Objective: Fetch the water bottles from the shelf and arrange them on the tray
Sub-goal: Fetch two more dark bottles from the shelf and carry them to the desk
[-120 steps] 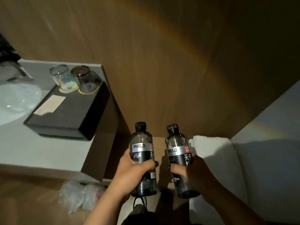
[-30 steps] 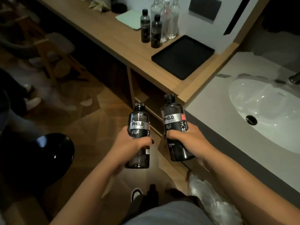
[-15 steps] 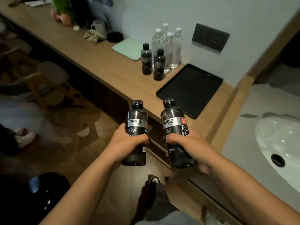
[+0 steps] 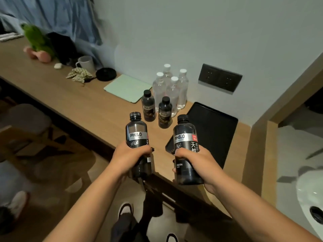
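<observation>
Two dark PH8.0 bottles, left (image 4: 138,137) and right (image 4: 186,147), held upright; black tray (image 4: 215,130) flat on counter.

left hand (image 4: 129,157) gripping dark bottle (image 4: 138,137), right hand (image 4: 197,161) gripping second bottle (image 4: 186,142), black tray (image 4: 215,130) behind

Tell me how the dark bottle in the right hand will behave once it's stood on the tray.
The dark bottle looks tall and narrow-based, so it may tip if nudged. On its side, its round body would probably roll. The tray looks flat, so it should stand steady.
</observation>
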Motion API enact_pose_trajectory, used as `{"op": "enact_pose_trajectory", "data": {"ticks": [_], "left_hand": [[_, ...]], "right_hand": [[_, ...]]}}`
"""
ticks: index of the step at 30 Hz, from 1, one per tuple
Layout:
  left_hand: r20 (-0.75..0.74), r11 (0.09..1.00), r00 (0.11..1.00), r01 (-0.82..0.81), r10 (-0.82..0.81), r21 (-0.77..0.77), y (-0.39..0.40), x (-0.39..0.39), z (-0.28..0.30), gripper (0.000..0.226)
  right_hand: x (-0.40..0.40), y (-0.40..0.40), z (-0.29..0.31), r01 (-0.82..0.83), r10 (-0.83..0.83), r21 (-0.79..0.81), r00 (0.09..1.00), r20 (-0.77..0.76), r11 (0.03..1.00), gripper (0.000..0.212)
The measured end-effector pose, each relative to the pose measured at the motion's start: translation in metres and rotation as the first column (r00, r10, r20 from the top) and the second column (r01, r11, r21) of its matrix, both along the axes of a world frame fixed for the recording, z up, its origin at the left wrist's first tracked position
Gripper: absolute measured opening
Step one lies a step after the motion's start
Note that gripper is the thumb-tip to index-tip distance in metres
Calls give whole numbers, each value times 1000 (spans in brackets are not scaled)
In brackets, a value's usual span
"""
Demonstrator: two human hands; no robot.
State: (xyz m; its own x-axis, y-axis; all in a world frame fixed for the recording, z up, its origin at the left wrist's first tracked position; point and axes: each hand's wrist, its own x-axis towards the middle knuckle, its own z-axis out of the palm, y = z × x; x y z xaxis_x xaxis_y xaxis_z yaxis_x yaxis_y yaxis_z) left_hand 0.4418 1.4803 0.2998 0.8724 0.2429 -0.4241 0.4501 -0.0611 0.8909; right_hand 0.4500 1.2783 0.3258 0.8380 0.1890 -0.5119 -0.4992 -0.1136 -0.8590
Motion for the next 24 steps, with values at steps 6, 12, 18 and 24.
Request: {"op": "enact_pose_trajectory", "data": {"ticks": [6, 12, 18, 24], "left_hand": [[-19, 973, 974, 227, -226, 52, 44, 79, -20, 58], [59, 957, 960, 266, -274, 118, 86, 146, -37, 56], [68, 903, 913, 383, -402, 196, 117, 194, -54, 60], [-1, 840, 861, 496, -508, 220, 129, 219, -79, 61]], "right_hand": [[49, 47, -18, 222, -222, 22, 975, 2, 975, 31], [93, 101, -28, 390, -392, -81, 920, -4, 917, 24], [125, 139, -46, 504, -497, -165, 863, 87, 847, 32], [147, 161, -81, 505, -485, -364, 861, 153, 782, 47]]}}
